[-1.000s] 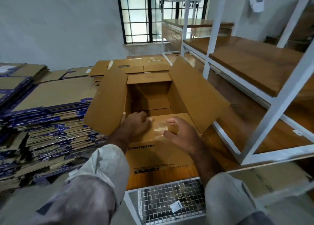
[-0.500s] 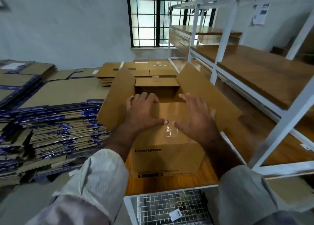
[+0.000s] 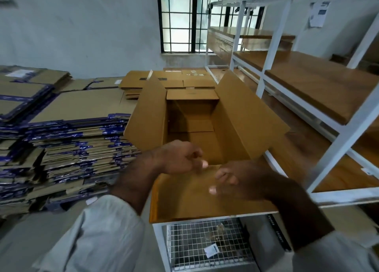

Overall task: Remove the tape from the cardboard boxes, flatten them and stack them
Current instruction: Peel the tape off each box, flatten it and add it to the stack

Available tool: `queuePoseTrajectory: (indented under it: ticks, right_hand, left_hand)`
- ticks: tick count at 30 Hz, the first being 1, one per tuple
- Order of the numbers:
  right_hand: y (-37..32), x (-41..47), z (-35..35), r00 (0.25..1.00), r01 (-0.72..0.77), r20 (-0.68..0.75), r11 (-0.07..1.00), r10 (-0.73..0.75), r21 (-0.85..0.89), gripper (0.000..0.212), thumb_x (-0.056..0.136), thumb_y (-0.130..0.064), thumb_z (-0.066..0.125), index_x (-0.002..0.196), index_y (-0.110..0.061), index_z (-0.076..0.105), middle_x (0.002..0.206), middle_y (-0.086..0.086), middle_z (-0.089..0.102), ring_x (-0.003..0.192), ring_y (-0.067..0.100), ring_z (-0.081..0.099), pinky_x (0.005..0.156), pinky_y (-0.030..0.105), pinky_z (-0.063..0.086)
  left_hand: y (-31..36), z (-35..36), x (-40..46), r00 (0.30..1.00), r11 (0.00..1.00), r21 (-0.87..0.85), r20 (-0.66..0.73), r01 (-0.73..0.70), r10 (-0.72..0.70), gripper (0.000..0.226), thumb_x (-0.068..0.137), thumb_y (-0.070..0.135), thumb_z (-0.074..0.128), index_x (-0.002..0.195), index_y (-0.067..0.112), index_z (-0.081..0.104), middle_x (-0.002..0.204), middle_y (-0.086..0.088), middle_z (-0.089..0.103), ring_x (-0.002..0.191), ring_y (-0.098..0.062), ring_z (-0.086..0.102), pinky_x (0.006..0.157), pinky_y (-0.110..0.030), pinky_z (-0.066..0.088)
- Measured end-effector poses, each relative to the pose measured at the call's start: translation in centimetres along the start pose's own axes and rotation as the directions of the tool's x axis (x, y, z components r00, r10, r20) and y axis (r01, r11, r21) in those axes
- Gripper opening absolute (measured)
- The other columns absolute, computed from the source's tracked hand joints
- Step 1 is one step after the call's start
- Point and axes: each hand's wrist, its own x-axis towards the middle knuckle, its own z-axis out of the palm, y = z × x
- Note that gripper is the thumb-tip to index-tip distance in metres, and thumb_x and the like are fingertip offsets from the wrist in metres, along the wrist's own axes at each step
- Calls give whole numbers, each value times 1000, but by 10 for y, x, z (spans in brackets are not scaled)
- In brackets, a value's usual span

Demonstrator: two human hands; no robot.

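Hovering hands over open cardboard box.

Open cardboard box on wooden shelf, both hands above near flap.

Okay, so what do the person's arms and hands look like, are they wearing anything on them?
Both arms wear loose, pale grey-white long sleeves, pushed up so the forearms are bare. The left sleeve is creased and bunched below the elbow; the right sleeve ends in a similar cuff. The left hand and right hand are bare: no gloves, and no watch or rings visible, though motion blur limits detail.
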Motion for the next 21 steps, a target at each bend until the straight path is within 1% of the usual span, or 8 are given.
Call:
queuePoseTrajectory:
  ticks: [2, 4, 6, 8, 11, 15, 18, 21]
  right_hand:
    - [17, 13, 23, 979, -7, -203, 1000, 13, 29, 37, 89, -47, 75, 117, -27, 62, 104, -15, 58, 92, 4, 59, 76, 21, 47]
    - [26, 22, 41, 941, -18, -336, 998, 37, 60, 28, 89, -30, 74, 109, -28, 56, 100, -14, 53, 91, 11, 56, 72, 24, 46]
    - [25, 30, 57, 905, -38, -424, 999, 44, 22, 21, 91, -23, 67, 105, -29, 53, 100, -13, 48, 89, 12, 53, 63, 18, 34]
    - [23, 34, 67, 880, -64, -471, 998, 57, 3, 17, 93, -23, 63, 105, -28, 53, 102, -12, 48, 88, 11, 52, 61, 15, 27]
    - [13, 39, 62, 876, -39, -481, 999, 23, -23, 13, 94, -30, 63, 106, -26, 58, 104, -9, 54, 92, 11, 54, 65, 21, 35]
    - [2, 46, 27, 846, -23, -533, 997, -17, -68, 20, 96, -40, 60, 112, -28, 59, 113, -7, 57, 107, 13, 53, 94, 36, 45]
    - [6, 58, -9, 867, -258, -485, 937, 115, -238, 47, 95, -53, 58, 134, -28, 53, 142, 0, 51, 134, 22, 45, 115, 50, 33]
    - [11, 69, -23, 872, -428, -381, 856, 306, -291, 67, 93, -65, 57, 146, -26, 44, 152, 5, 44, 139, 29, 43, 113, 51, 37]
  left_hand:
    - [-9, 29, 19, 999, 998, 33, 6, 52, -53, 52, 95, 49, 66, 140, 27, 52, 131, 3, 60, 114, -17, 59, 94, -37, 52]
    - [-15, 56, 35, 995, 990, 100, -44, 98, -94, 53, 92, 47, 70, 138, 29, 52, 128, 0, 63, 111, -20, 60, 95, -43, 53]
    - [-19, 75, 43, 978, 964, 229, -184, 136, -94, 45, 93, 45, 67, 134, 34, 51, 123, 3, 64, 112, -21, 61, 101, -44, 46]
    - [-22, 88, 46, 945, 943, 295, -324, 153, -52, 33, 96, 41, 62, 126, 38, 49, 119, 8, 64, 115, -19, 60, 108, -49, 37]
    - [-28, 93, 50, 915, 943, 297, -403, 151, -19, 19, 98, 38, 58, 114, 38, 48, 112, 11, 63, 112, -18, 59, 108, -53, 32]
    - [-39, 84, 46, 935, 954, 282, -353, 103, 3, 30, 96, 43, 58, 123, 38, 47, 120, 12, 61, 117, -17, 56, 108, -55, 31]
    - [-61, 71, 36, 947, 973, 217, -321, 74, 0, 41, 85, 67, 54, 116, 40, 48, 114, 14, 62, 114, -16, 56, 109, -55, 30]
    - [-93, 56, 26, 932, 991, 112, -361, 73, -28, 58, 75, 85, 30, 93, 35, 53, 89, 19, 60, 95, -9, 55, 104, -49, 30]
